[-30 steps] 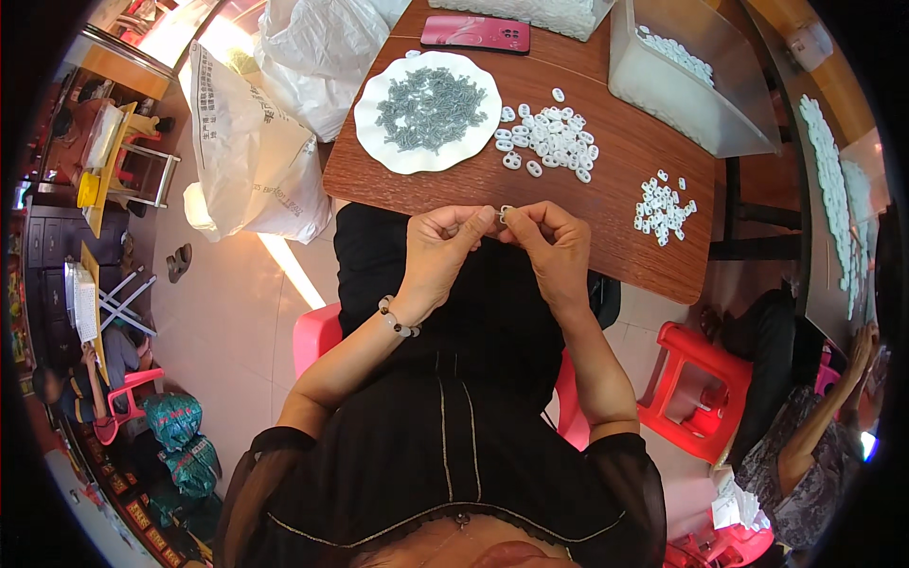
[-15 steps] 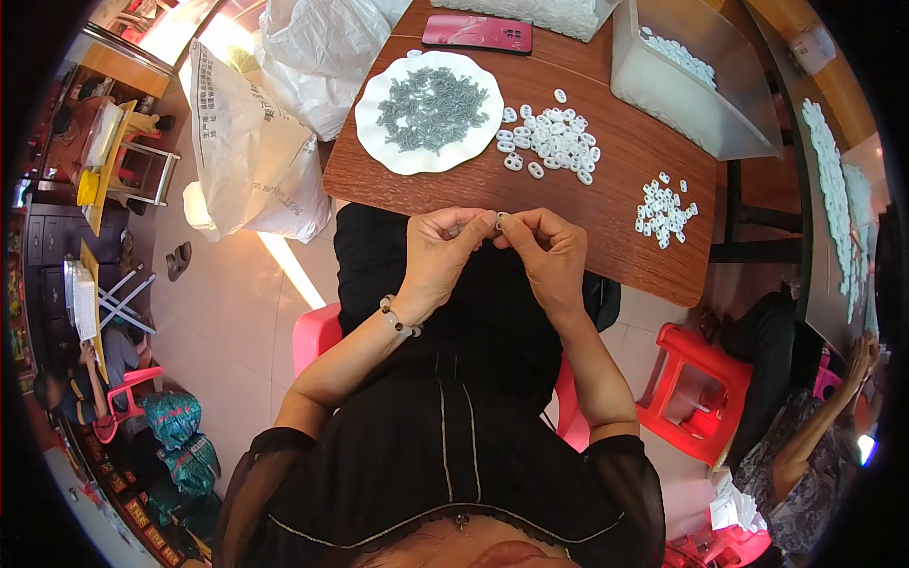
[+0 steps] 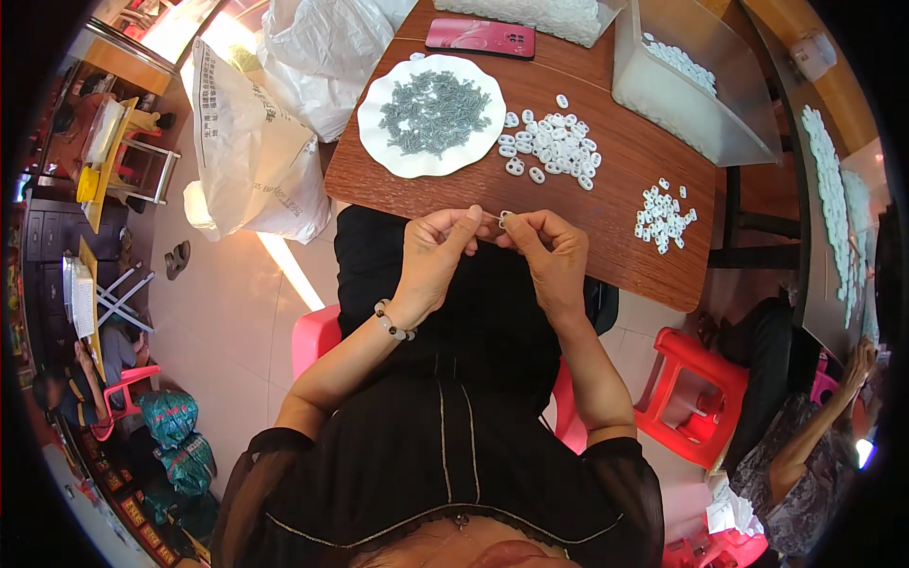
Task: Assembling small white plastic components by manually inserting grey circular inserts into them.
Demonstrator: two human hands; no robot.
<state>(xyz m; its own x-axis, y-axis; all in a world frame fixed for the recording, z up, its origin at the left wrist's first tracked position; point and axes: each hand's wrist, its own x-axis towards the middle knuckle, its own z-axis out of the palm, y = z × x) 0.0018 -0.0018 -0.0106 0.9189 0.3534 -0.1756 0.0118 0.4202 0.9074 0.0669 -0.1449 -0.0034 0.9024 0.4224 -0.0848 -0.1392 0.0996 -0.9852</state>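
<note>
At the near edge of the table, my right hand [image 3: 551, 251] pinches a small white two-holed plastic piece [image 3: 503, 219] between thumb and forefinger. Beside it on the left, my left hand [image 3: 437, 251] is closed in a pinch, its fingertips close to the piece; a thin bit seems to show there, too small to name. A scalloped white plate [image 3: 379, 156] beyond my left hand bears many small grey pin-like parts [image 3: 436, 112]. To its right lies a loose pile of white two-holed pieces [image 3: 559, 142], and farther right a smaller pile of white pieces [image 3: 665, 220].
On the brown table [image 3: 606, 218] are a pink phone [image 3: 480, 38] at the back and a translucent bin [image 3: 663, 104] with white pieces. White sacks [image 3: 251, 151] stand left. A red stool [image 3: 696, 393] is at the right, near another person's arm [image 3: 819, 431].
My left hand has drawn slightly left, so the fingertips of my two hands are a little farther apart. My right hand keeps hold of the white piece.
</note>
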